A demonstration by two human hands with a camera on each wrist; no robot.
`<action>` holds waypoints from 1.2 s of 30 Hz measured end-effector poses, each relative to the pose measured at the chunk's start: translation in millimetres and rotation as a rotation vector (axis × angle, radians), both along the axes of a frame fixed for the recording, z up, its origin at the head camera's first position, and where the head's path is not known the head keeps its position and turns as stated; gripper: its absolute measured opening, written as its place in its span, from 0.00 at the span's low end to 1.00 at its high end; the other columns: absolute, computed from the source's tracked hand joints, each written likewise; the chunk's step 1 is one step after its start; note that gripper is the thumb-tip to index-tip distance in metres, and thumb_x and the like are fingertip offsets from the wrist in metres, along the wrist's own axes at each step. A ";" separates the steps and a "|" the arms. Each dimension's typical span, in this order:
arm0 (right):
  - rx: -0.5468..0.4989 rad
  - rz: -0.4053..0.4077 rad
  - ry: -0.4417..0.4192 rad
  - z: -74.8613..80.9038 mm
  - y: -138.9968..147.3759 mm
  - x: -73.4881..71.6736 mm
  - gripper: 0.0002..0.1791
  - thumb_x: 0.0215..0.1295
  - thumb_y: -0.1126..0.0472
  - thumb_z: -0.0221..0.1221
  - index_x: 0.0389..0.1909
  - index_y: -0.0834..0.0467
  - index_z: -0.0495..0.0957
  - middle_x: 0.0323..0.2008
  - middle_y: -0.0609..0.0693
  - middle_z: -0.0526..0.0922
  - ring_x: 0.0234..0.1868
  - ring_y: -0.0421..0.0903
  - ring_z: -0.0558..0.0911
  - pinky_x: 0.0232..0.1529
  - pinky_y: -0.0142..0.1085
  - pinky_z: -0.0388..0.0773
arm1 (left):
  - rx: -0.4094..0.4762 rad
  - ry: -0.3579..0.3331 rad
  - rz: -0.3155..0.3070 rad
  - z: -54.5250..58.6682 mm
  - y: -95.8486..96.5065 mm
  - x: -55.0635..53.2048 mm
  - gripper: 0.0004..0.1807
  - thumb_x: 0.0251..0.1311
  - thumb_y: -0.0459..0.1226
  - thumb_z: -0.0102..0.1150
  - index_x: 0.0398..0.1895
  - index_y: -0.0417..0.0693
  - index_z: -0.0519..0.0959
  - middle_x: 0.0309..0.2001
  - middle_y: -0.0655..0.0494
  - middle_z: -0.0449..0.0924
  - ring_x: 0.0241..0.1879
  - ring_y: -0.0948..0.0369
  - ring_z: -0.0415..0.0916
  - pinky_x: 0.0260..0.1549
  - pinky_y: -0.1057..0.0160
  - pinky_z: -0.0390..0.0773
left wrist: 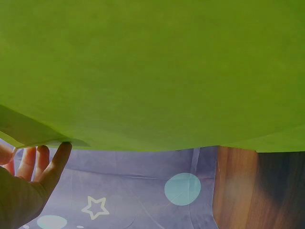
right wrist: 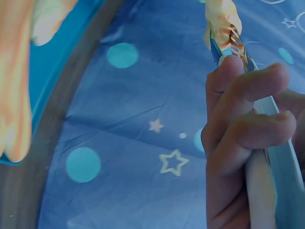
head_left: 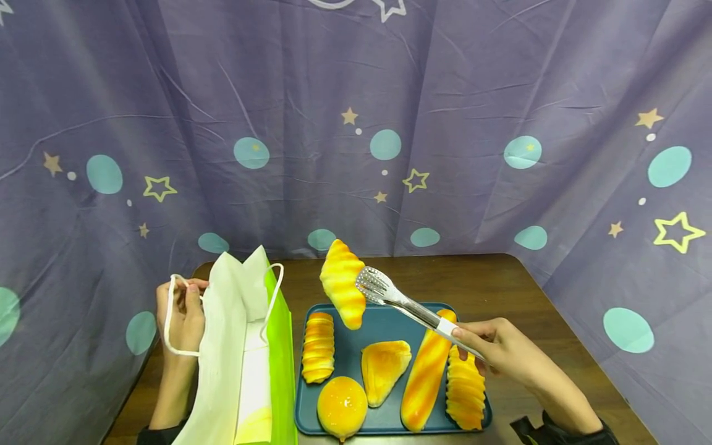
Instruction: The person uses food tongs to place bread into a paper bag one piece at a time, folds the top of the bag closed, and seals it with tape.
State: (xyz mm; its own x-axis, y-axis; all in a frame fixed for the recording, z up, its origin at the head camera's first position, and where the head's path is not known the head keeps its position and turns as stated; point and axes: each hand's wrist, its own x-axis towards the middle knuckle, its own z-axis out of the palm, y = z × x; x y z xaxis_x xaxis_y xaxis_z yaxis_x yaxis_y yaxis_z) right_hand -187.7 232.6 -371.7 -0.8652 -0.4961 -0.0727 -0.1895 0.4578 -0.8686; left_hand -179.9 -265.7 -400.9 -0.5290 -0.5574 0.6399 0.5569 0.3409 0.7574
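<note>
My right hand (head_left: 503, 349) grips metal food tongs (head_left: 411, 306) with a white band, its fingers curled round them in the right wrist view. The slotted tips of the tongs hold a croissant (head_left: 343, 281) above the far left part of a blue tray (head_left: 389, 321). At the left, my left hand (head_left: 182, 318) pinches the upper edge of a paper bag (head_left: 222, 346), green outside and white inside. One white cord handle (head_left: 169, 327) hangs over that hand. The bag's mouth faces up, and something pale yellow shows low inside. In the left wrist view the bag's green side (left wrist: 157, 71) fills most of the picture.
On the tray lie a ridged roll (head_left: 319, 349), a round glazed bun (head_left: 342, 408), a triangular pastry (head_left: 384, 371), a long loaf (head_left: 427, 377) and another ridged bread (head_left: 466, 392). The bag stands beside the tray on a brown wooden table (head_left: 478, 278). A patterned curtain (head_left: 334, 204) hangs behind.
</note>
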 end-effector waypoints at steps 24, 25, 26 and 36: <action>-0.343 0.406 -0.009 35.1 -28.4 43.6 0.18 0.81 0.73 0.43 0.46 0.62 0.83 0.24 0.61 0.77 0.14 0.52 0.67 0.09 0.33 0.66 | 0.039 -0.038 0.022 -0.5 1.4 2.3 0.07 0.73 0.22 0.47 0.40 0.42 0.70 0.33 0.72 0.82 0.37 0.72 0.79 0.39 0.78 0.73; -0.349 0.412 -0.014 35.0 -32.1 44.8 0.17 0.81 0.73 0.43 0.45 0.62 0.83 0.23 0.62 0.77 0.14 0.52 0.66 0.09 0.33 0.66 | 0.037 -0.041 0.024 -0.3 1.5 2.8 0.07 0.73 0.22 0.47 0.40 0.41 0.70 0.34 0.72 0.82 0.37 0.72 0.79 0.39 0.78 0.73; -0.348 0.416 -0.021 35.1 -36.1 46.1 0.17 0.81 0.72 0.44 0.43 0.62 0.83 0.22 0.62 0.76 0.13 0.52 0.66 0.09 0.33 0.65 | 0.033 -0.043 0.025 0.0 1.5 3.2 0.06 0.73 0.22 0.47 0.40 0.40 0.70 0.34 0.73 0.82 0.37 0.72 0.79 0.39 0.78 0.73; -0.343 0.497 -0.003 27.5 -71.4 55.8 0.16 0.81 0.70 0.48 0.39 0.59 0.84 0.21 0.58 0.77 0.12 0.42 0.72 0.07 0.27 0.64 | 0.086 0.056 -0.128 -7.6 -10.9 9.0 0.08 0.75 0.26 0.46 0.45 0.46 0.74 0.39 0.69 0.81 0.40 0.69 0.74 0.45 0.77 0.70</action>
State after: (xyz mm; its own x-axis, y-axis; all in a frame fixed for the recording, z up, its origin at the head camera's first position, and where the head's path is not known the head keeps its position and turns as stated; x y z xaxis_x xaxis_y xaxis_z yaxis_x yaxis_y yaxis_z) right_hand -131.9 161.2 -344.2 -0.5241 -0.8363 0.1612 -0.3065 0.0087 -0.9518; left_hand -170.9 -276.6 -408.5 -0.5639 -0.5414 0.6236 0.6341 0.1998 0.7470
